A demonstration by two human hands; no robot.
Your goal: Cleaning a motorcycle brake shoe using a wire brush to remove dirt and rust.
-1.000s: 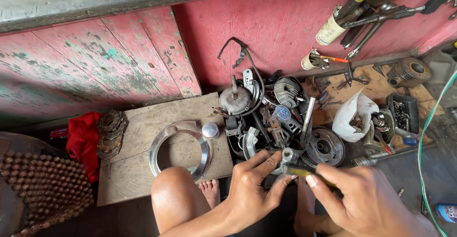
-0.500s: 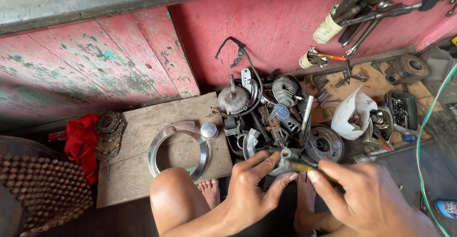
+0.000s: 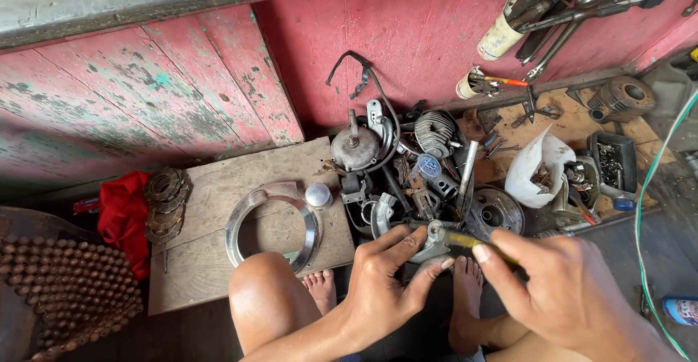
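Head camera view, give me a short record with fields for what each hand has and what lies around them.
left hand: left hand grips a small grey metal part from the left side
right hand: right hand holds a yellow-handled tool, tip at the metal part
board: wooden board carries a chrome ring and a small shiny cap
left of board: red cloth, stacked sprockets
behind hands: heap of engine parts
wall: red, tools hung top right

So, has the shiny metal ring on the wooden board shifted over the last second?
No. The shiny metal ring sits at the same spot on the wooden board, beside the small round metal cap; only the camera drifted slightly.
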